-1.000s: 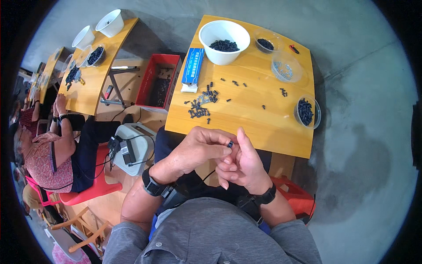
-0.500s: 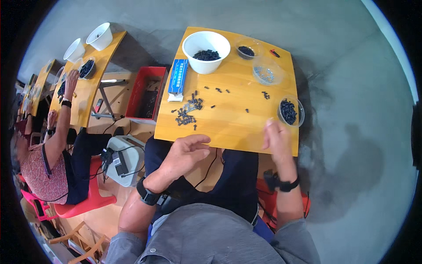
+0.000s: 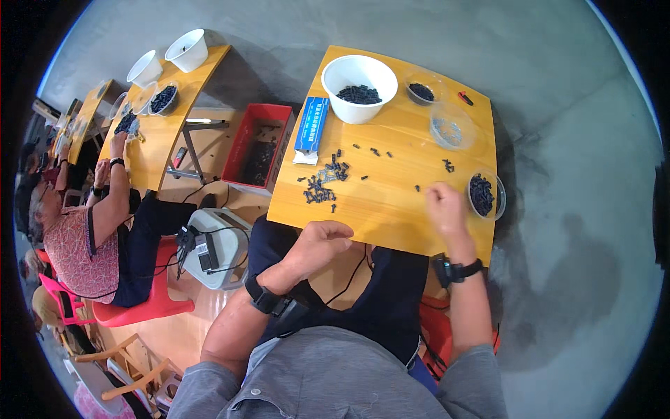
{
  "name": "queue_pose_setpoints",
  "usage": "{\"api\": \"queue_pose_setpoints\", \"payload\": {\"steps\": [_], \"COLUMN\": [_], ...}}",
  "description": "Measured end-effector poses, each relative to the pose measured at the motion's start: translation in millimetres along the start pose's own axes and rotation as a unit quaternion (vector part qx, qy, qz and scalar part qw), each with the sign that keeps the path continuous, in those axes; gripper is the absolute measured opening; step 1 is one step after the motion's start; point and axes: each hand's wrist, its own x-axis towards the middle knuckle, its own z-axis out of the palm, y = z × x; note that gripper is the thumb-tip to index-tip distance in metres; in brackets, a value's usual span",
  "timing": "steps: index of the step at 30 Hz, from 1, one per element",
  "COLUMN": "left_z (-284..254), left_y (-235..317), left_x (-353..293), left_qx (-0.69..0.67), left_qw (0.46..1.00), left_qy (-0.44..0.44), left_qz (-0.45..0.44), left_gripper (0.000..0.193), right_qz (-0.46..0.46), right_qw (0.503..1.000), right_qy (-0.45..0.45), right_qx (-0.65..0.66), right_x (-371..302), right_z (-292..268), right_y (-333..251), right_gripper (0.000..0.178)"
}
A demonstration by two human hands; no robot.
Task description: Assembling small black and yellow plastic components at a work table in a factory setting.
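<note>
Moved apart: left hand [image 3: 315, 248], fingertips parted, right hand [image 3: 447, 209], grip unclear; black part [image 3: 333, 208], long axis front-to-back.

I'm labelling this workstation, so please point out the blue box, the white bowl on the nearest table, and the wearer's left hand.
Blue box [image 3: 312, 126]: head view, middle of its broad upper face.
White bowl [image 3: 356, 114]: head view, outer wall below the rim.
Left hand [image 3: 313, 247]: head view, middle of the hand.

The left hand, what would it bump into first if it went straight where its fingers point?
Probably the right hand. Depth is unclear: if the left hand is low, the near edge of the yellow wooden table could come first.
</note>
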Motion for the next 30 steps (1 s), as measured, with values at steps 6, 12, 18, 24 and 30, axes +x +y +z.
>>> {"api": "queue_pose_setpoints", "payload": {"steps": [6,12,18,24,30], "left_z": [-6.2,-13.8,-15.7,-15.2,-17.0], "left_y": [0.2,-11.0,-22.2,-23.0,-25.3], "left_x": [2.2,4.7,10.5,8.4,9.9], "left_qx": [0.006,-0.004,-0.016,-0.036,-0.024], "left_qw": [1.000,0.999,0.999,0.998,0.998], "left_qy": [0.013,0.026,0.032,0.027,0.031], "left_qz": [-0.017,-0.033,-0.020,-0.045,-0.054], "left_gripper": [0.024,0.028,0.028,0.023,0.023], "right_qz": [-0.081,-0.096,-0.089,-0.104,-0.095], "right_qw": [0.993,0.991,0.987,0.982,0.979], "right_qy": [-0.083,-0.090,-0.133,-0.148,-0.158], "right_qx": [0.022,-0.033,0.002,-0.054,-0.088], "right_x": [4.4,22.2,31.5,33.5,32.5], "right_z": [68.0,90.9,105.9,120.6,125.3], "right_y": [-34.5,-37.6,-59.3,-68.6,-68.0], "right_gripper": [0.010,0.012,0.019,0.025,0.023]}}
